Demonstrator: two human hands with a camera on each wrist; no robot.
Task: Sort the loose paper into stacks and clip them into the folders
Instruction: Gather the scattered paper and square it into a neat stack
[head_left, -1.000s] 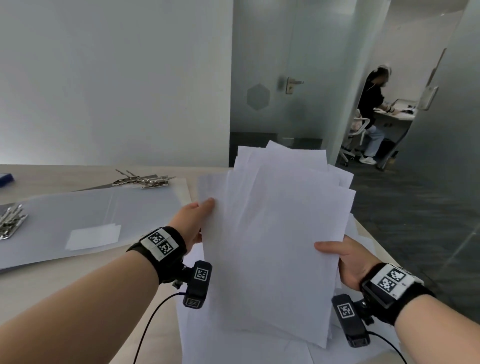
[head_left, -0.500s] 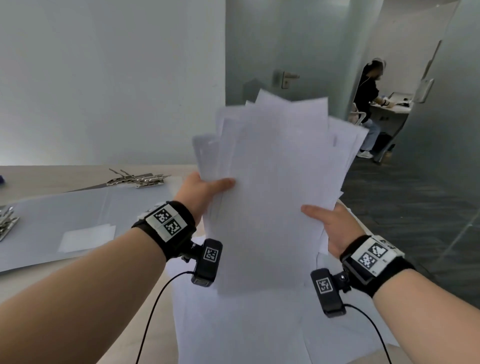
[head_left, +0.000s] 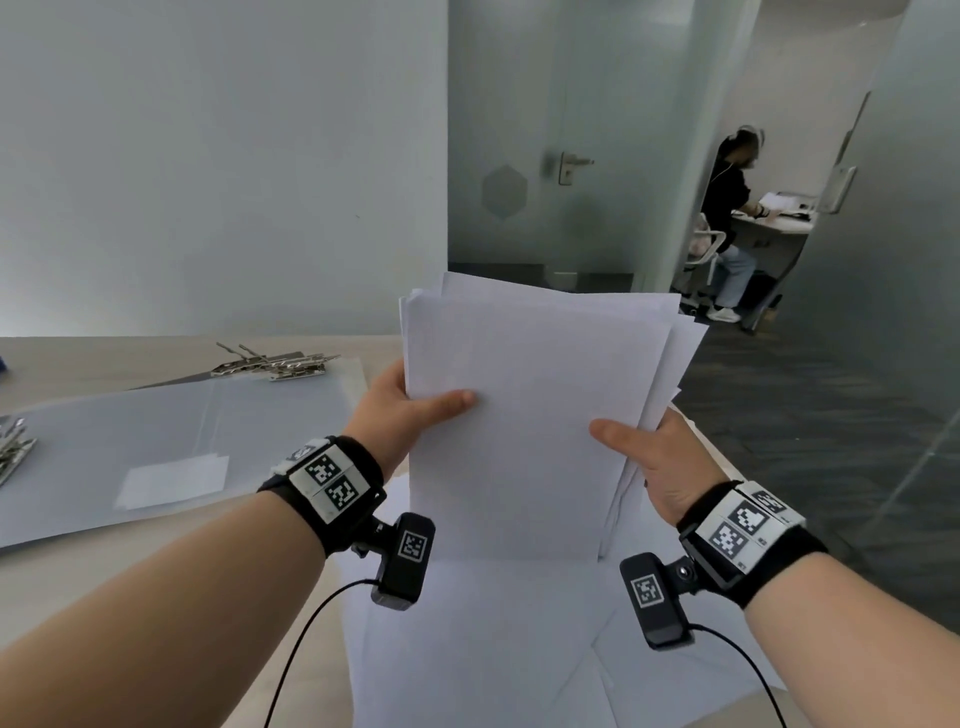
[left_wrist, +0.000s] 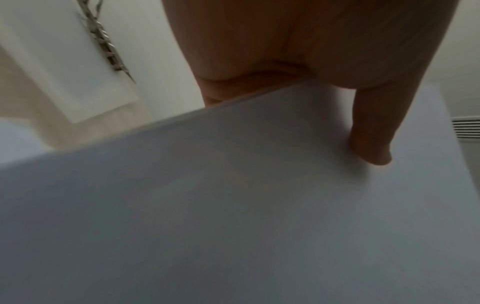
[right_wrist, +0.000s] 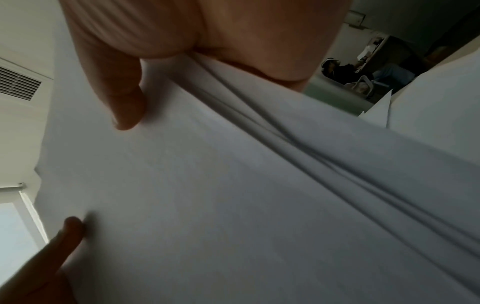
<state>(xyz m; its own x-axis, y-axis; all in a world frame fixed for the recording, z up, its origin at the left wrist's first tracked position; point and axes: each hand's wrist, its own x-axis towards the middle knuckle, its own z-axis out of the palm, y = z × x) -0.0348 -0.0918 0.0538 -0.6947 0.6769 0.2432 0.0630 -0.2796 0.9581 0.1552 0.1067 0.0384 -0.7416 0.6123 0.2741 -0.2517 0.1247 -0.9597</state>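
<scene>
A stack of white paper (head_left: 530, 415) stands upright on its lower edge on more loose sheets (head_left: 488, 639) lying on the table. My left hand (head_left: 410, 410) grips the stack's left edge, thumb across the front sheet. My right hand (head_left: 644, 452) grips the right edge the same way. The sheets are roughly squared, with a few edges fanning out at the right. In the left wrist view my thumb presses the paper (left_wrist: 259, 205). The right wrist view shows the paper (right_wrist: 233, 205) with several layered sheet edges. A pale open folder (head_left: 171, 431) lies on the table to the left.
Metal binder clips (head_left: 283, 364) lie at the folder's far edge, more clips (head_left: 13, 449) at its left end. The table's right edge drops to dark carpet (head_left: 810, 415). A person (head_left: 727, 218) sits at a desk beyond a glass door.
The stack was lifted and fanned out, then came down onto the sheets on the table. Its sheets are now much more squared together. Both hands kept hold of it.
</scene>
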